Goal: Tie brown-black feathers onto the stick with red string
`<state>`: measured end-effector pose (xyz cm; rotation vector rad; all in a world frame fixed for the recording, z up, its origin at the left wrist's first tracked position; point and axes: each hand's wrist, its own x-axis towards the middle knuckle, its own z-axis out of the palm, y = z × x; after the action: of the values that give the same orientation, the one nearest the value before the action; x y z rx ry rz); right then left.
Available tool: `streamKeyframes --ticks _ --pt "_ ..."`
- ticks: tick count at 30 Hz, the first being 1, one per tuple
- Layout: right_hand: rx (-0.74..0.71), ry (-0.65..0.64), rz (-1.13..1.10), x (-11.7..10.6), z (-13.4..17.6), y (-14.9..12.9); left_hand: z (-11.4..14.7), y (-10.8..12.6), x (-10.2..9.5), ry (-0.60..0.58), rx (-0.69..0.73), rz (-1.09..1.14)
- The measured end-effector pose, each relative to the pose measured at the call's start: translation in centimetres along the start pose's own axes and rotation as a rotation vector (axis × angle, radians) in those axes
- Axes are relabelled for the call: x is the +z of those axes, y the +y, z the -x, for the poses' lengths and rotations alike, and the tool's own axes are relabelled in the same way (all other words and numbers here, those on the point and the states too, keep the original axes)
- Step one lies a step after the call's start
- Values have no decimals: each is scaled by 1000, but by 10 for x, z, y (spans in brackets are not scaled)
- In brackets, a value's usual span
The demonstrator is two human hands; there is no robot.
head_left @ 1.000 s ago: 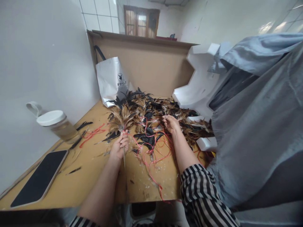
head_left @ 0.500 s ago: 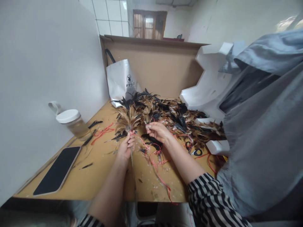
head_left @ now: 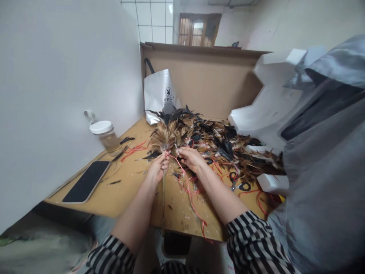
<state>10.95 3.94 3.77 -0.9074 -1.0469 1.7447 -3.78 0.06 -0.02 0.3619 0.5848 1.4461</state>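
Gripping a thin stick (head_left: 164, 192) under its brown feather tuft (head_left: 162, 136), my left hand (head_left: 160, 167) holds it over the surface (head_left: 137, 194). The tuft looks light, soft and easily crushed; the stiffer stick suits gripping. Rightward, red string (head_left: 188, 185) trails, and my right hand (head_left: 191, 158) seems to pinch a small feather bunch (head_left: 179, 142) by its base.

Feathers (head_left: 164, 134) are brown and black, string (head_left: 203, 222) red, sleeves (head_left: 253, 243) black-striped grey.
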Motion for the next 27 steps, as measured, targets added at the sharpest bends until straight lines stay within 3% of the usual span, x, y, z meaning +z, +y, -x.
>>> streamKeyframes --ticks 12,27 --pt "-115 -23 31 19 1 27 2 -8 5 72 79 -143" --pt "-88 58 57 20 -5 41 3 -16 7 72 203 -331"
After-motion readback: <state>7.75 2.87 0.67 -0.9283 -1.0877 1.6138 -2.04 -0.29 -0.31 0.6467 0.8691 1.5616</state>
